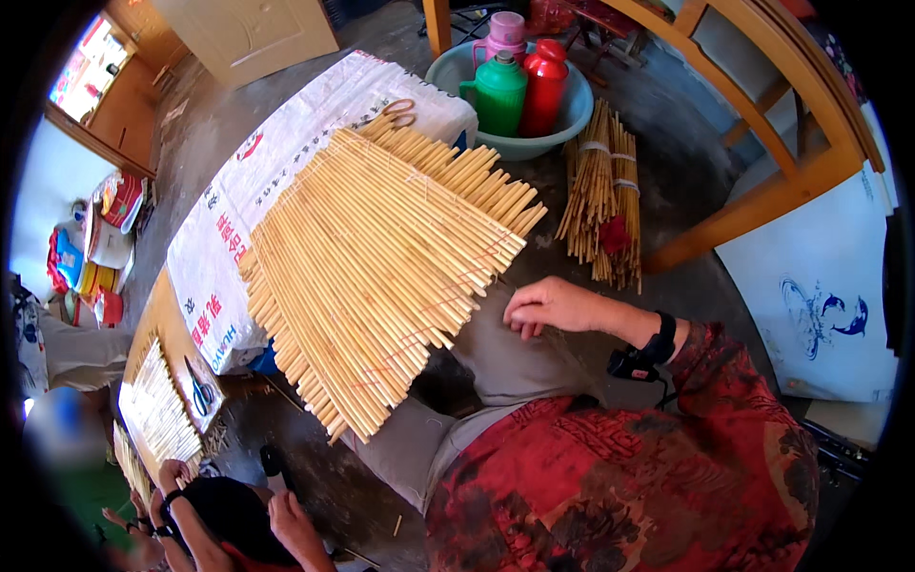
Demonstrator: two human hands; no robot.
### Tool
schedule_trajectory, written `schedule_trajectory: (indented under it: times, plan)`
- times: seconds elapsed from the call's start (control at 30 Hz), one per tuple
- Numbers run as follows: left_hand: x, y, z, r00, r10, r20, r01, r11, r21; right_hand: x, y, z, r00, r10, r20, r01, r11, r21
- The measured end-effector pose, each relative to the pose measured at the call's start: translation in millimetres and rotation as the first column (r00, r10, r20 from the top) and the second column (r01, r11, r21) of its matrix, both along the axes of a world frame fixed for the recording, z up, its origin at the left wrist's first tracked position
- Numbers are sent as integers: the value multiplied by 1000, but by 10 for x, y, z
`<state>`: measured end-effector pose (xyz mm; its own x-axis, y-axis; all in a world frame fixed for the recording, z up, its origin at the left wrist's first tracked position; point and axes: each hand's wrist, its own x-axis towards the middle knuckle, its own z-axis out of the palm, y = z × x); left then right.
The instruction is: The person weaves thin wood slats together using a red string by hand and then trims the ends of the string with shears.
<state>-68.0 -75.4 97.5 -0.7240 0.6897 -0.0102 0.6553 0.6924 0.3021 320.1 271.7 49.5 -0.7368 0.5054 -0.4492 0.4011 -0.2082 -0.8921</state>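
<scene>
A large fan-shaped mat of pale reed-like sticks (372, 257), joined by thin reddish thread, lies over a covered surface and my lap. My right hand (550, 306) hovers by its near right edge above my knee. The fingers curl loosely, apart from the sticks; whether they pinch a thread cannot be made out. At the lower left, my left hand (294, 530) is closed around a narrow tool with a black end (272, 460) and a pale section. Its kind is unclear. A white printed sack (224, 214) lies under the mat's far side, with brown-handled scissors (400, 112) on it.
Beyond the mat, a basin (579, 124) holds green, red and pink flasks. Tied stick bundles (600, 195) stand beside a wooden frame (810, 181). At lower left, a co-worker's hand (174, 474) is near a smaller stick mat (157, 410) and dark-handled scissors (200, 393).
</scene>
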Motion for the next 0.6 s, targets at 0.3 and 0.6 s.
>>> schedule_trajectory:
  times: [0.3, 0.6]
  plan:
    - [1386, 1828, 162, 642, -755, -135, 747, 655, -113, 191, 285, -326, 804, -504, -315, 330, 819, -469]
    - [1515, 2140, -274, 589, -771, -240, 752, 633, -187, 40, 509, -478, 641, -654, -402, 346, 714, -609]
